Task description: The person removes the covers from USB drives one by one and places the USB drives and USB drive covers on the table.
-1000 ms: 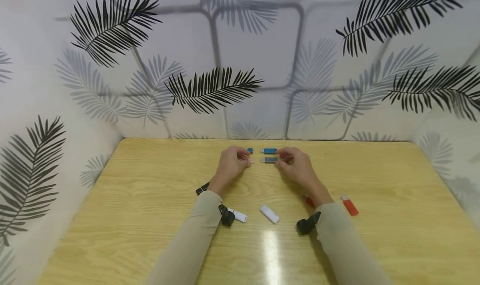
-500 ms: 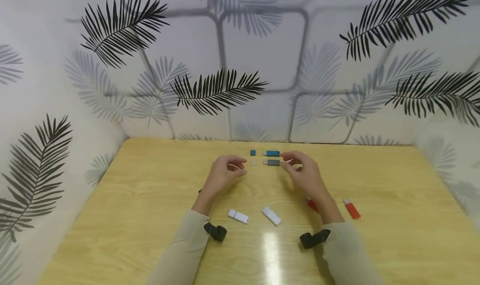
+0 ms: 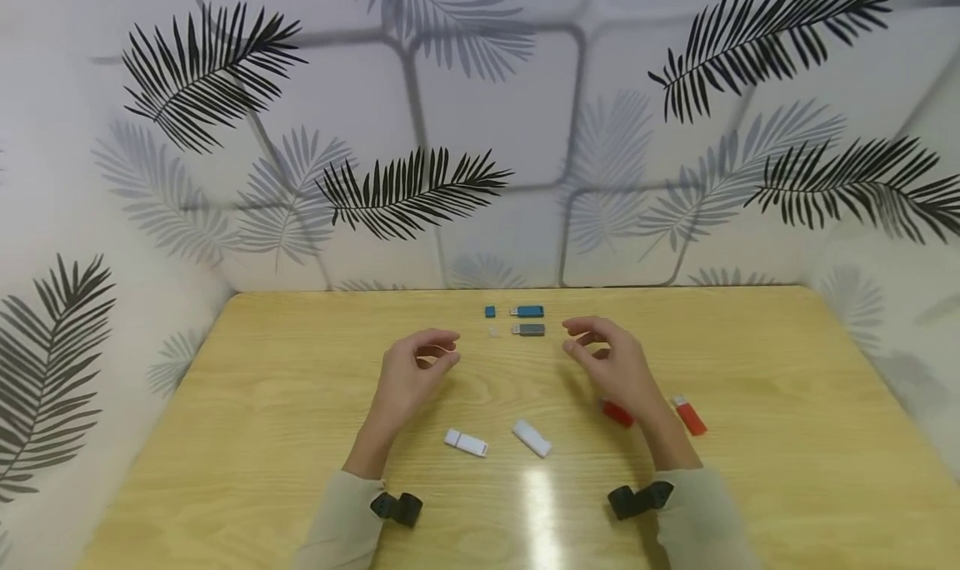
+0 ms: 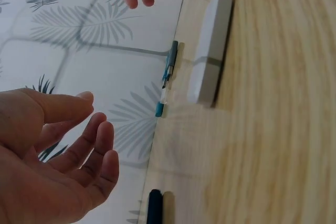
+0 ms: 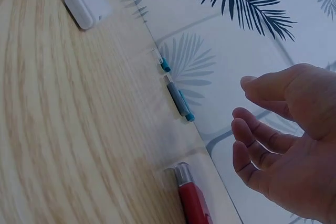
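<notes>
My left hand (image 3: 408,378) hovers over the table, fingers loosely bent and holding nothing. To its upper right lie a small blue cap (image 3: 490,312) and a clear cap (image 3: 493,332). Beside these caps a blue USB stick (image 3: 530,312) and a grey USB stick (image 3: 531,330) lie parallel, metal plugs toward the caps. Just right of the sticks hangs my right hand (image 3: 615,368), also holding nothing, its thumb and fingers apart. In the left wrist view the blue cap (image 4: 159,109) shows beyond my fingers.
Nearer on the wooden table (image 3: 285,403) lie two white USB sticks, a left one (image 3: 467,442) and a right one (image 3: 532,438). Two red ones, one (image 3: 618,413) beside my right forearm and another (image 3: 690,416), lie right. A dark stick (image 4: 155,208) appears in the left wrist view.
Both hands have drawn away from the caps and sticks at the back, the left hand leftward and nearer, the right hand slightly right. The two caps, earlier partly covered, now show fully.
</notes>
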The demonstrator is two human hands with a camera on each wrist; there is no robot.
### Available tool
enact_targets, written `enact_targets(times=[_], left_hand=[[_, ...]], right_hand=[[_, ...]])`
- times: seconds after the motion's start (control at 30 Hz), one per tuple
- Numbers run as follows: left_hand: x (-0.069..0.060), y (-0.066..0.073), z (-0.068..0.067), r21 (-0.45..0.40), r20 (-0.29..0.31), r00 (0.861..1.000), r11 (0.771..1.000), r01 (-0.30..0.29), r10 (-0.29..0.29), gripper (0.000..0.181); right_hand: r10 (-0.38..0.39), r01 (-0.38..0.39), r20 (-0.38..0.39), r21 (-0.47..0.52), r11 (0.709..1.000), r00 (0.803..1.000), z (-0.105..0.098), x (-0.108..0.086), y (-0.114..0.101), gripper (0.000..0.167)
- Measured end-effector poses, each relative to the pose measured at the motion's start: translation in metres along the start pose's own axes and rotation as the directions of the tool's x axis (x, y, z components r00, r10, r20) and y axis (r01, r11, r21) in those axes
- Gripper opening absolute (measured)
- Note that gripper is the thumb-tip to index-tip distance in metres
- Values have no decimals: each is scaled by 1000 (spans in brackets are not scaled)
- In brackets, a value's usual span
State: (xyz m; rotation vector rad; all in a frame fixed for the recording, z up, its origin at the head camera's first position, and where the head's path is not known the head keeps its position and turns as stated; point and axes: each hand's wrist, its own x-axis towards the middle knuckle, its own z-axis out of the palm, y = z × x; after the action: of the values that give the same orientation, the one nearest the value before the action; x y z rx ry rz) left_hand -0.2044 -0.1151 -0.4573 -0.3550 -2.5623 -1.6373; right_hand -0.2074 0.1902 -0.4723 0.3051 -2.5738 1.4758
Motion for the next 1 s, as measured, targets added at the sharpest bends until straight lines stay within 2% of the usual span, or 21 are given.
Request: enact_targets(times=[0.2, 0.33, 0.5, 0.6, 0.77, 1.0], left_hand=[[-14, -5, -18, 32, -42, 999, 999, 13, -12, 25], [-19, -13, -25, 49, -52, 999, 999, 19, -17, 25], [-19, -18, -33, 67, -60, 998, 997, 24, -20, 25], [-19, -19, -37, 117, -65, 997, 992, 37, -29, 25], [-20, -22, -43, 192, -30, 997, 978, 76, -72, 24], [-24, -27, -50, 242, 12, 988, 959, 147, -154, 24]], right_hand=[[25, -25, 13, -1, 1000, 1000, -3, -5, -7, 31], [34, -34, 2, -7, 999, 999, -7, -9, -10, 28], [-20, 20, -8, 31, 999, 1000, -8, -10, -19, 27], [-43, 43, 6, 41, 998, 999, -2, -10, -25, 28], [-51, 50, 24, 23, 998, 998, 10, -12, -30, 30], [-118, 117, 35, 26, 993, 992, 22, -14, -37, 31]])
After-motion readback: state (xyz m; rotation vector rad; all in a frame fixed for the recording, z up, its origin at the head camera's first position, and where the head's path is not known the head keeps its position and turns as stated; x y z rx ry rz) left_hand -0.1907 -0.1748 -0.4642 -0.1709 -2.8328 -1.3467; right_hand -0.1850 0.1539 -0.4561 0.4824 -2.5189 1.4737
